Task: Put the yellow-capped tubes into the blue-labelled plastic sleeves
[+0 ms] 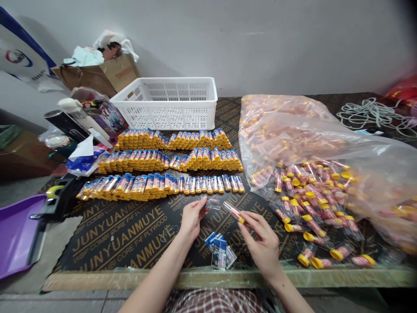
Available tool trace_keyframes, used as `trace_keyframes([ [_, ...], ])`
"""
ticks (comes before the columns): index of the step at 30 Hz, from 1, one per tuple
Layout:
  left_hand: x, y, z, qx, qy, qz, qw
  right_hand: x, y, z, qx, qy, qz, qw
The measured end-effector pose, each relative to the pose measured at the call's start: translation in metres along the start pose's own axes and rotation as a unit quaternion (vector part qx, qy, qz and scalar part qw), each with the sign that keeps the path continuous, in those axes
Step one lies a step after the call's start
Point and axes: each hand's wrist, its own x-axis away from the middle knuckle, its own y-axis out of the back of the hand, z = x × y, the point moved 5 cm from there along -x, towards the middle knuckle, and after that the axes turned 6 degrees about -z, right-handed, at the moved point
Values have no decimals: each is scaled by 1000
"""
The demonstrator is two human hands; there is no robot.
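My right hand (260, 239) pinches a small clear tube (232, 210) with a yellow cap and red-and-white contents, tilted above the table. To its left, my left hand (193, 215) is closed on a clear plastic wrapper (213, 203), crumpled and see-through. Below and between the hands lie several blue printed labels (219, 252), overlapping one another. Past my hands stand rows of tubes with blue labels (137, 184) and yellow ends, laid side by side. On the right, a loose pile of tubes without blue labels (312, 200) spills from a large plastic bag (293, 126).
A white plastic basket (166, 115) stands behind the rows. At left are a tape dispenser (54, 195), a purple dustpan (19, 234), bottles (70, 124) and a cardboard box (107, 76). A coil of white cord (374, 113) lies at the far right. The table's front edge (137, 278) is near me.
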Motion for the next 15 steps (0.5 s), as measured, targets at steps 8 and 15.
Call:
trace_keyframes([
  [8,7,-4,-2,-33,-40,8,999,3,-11,5,-11,11,69,998],
  [15,27,-24,-7,-48,-19,131,990,4,-22,-7,-66,-25,133,989],
])
